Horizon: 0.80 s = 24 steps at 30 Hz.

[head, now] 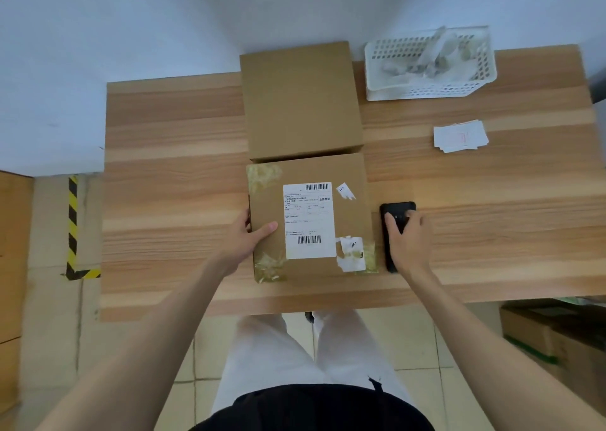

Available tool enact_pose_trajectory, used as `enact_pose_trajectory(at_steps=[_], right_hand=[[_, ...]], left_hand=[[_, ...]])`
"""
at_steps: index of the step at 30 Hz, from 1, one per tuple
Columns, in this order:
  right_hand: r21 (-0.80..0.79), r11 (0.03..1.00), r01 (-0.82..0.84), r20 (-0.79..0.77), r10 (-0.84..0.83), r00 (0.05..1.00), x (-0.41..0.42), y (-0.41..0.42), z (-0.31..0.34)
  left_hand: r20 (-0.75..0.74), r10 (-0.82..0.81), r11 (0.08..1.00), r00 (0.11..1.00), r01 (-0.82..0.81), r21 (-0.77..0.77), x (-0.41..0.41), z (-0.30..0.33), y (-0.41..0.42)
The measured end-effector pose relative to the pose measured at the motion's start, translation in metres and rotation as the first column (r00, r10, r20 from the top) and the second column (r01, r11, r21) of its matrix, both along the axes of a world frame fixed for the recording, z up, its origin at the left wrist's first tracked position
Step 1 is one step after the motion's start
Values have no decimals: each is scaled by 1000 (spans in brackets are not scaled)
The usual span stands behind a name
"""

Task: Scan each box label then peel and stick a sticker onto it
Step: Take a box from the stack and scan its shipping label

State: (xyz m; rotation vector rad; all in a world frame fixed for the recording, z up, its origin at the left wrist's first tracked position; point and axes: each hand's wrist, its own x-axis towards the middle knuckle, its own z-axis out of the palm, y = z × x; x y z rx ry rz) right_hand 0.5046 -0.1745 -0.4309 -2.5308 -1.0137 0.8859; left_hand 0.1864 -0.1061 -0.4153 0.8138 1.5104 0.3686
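Near the table's (170, 175) front edge, the left hand (244, 240) grips the labelled box (311, 217); the right hand (408, 239) clasps the one scanner (395, 212). Two boxes total.

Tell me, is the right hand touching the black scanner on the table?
Touching. The head view shows the right hand lying on top of the black scanner, its fingers curled over the device's upper part with no gap.

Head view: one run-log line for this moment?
near box: labelled, on table | left hand: grips its left edge | right hand: on scanner | sticker stack: untouched
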Motion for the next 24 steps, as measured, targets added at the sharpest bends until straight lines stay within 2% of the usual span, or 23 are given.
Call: enact_pose_trajectory(at_steps=[2,4,17,24], right_hand=[[-190,980,-60,154,90,984,8,-6,-5],[-300,951,-79,225,151,962,9,-12,-10],[-300,953,27,346,82,935,-18,-17,-41],[-297,954,-26,352,135,926,-10,-16,-42]], left_hand=[[-1,-3,1000,1000,3,6,0,1,1],[9,-4,1000,1000,3,9,-1,1,2],[40,26,999,999,-27,26,-7,-10,0],[68,33,999,997,-36,36,-8,-12,0]])
